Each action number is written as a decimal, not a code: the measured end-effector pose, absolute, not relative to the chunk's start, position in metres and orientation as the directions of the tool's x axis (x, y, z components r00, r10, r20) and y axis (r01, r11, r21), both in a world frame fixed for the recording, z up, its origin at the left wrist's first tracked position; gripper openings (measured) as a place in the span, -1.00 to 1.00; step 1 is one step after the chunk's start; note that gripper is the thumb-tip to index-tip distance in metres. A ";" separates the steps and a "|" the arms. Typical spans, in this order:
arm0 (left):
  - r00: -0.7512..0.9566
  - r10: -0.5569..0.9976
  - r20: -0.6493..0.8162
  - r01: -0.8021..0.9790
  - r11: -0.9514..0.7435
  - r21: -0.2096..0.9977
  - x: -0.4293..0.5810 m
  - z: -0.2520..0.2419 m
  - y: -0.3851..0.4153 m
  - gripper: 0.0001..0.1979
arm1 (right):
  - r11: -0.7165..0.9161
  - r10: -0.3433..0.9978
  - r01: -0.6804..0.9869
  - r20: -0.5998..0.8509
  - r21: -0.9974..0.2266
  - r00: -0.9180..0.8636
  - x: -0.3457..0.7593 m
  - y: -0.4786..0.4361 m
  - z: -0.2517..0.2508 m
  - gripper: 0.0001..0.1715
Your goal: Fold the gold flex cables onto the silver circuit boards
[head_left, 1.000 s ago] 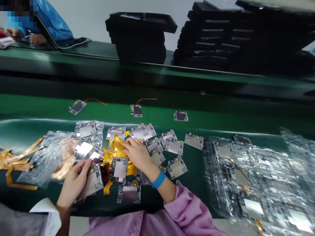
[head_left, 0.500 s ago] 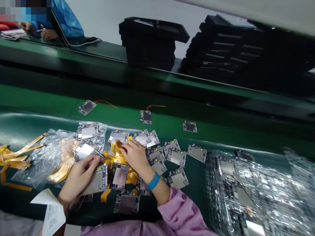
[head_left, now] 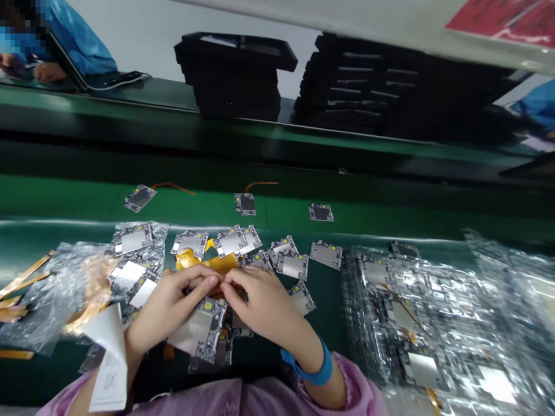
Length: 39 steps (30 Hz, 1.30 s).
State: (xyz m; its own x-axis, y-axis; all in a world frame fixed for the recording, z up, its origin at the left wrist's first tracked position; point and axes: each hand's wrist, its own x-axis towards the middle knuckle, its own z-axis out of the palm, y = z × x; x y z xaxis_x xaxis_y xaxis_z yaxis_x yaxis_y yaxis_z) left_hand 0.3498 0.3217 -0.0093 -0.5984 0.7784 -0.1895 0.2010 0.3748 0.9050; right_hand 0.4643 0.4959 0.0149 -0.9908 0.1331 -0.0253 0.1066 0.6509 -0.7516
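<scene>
My left hand (head_left: 180, 300) is closed on a circuit board (head_left: 195, 332), which hangs below its fingers with a silver shield plate and a white connector at its edge. My right hand (head_left: 264, 297) is pinched, its fingertips meeting the left thumb at the board's upper edge. An orange flex cable shows between the fingertips, partly hidden by them. Just beyond the hands lies a pile of yellow-orange flex cables (head_left: 186, 258). Other boards lie around it, such as a silver-plated circuit board (head_left: 292, 266) to the right. More boards are partly covered beneath the held one.
Three dark-faced boards, including one (head_left: 321, 212), lie on the green belt; two have cables attached. Clear plastic trays (head_left: 459, 312) with boards stand at right. A plastic bag (head_left: 65, 289) with cables is at left. Black trays (head_left: 234, 75) are stacked behind. Blue-sleeved people sit across.
My right hand has left the cable pile and come down to meet my left hand at the board's edge, with a cable in its fingers. The view has shifted right.
</scene>
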 end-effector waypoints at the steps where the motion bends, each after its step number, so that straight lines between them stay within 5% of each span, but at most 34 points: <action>1: -0.593 0.779 -0.204 0.202 0.389 0.899 0.352 -0.011 0.327 -0.64 | 0.682 0.171 0.134 -0.021 -0.719 -0.985 0.469 0.497 0.014 -0.79; 5: -0.598 0.753 -0.273 0.197 0.469 0.861 0.362 -0.017 0.341 -0.66 | 0.589 0.305 0.232 -0.052 -0.774 -0.951 0.483 0.504 0.004 -0.77; 12: -0.652 0.728 -0.211 0.274 0.486 0.830 0.376 -0.014 0.351 -0.65 | 0.351 0.331 0.190 -0.069 -0.917 -0.941 0.493 0.512 -0.004 -0.76; 18: -0.712 0.659 -0.243 0.167 0.494 0.853 0.372 -0.017 0.352 -0.59 | 0.071 0.486 0.210 -0.150 -0.975 -0.861 0.511 0.499 -0.014 -0.77; 25: -0.701 0.685 -0.196 0.237 0.484 0.842 0.392 -0.014 0.352 -0.68 | 0.329 0.655 0.224 0.050 -0.917 -0.754 0.517 0.490 -0.026 -0.87; 31: -0.636 0.740 -0.217 0.242 0.459 0.855 0.399 -0.014 0.351 -0.70 | 0.442 0.658 0.192 0.172 -0.876 -0.733 0.522 0.491 -0.026 -0.92; 39: -0.639 0.767 -0.060 0.445 0.432 0.784 0.408 -0.012 0.362 -0.72 | 0.539 0.644 0.185 0.260 -0.822 -0.720 0.525 0.492 -0.028 -0.87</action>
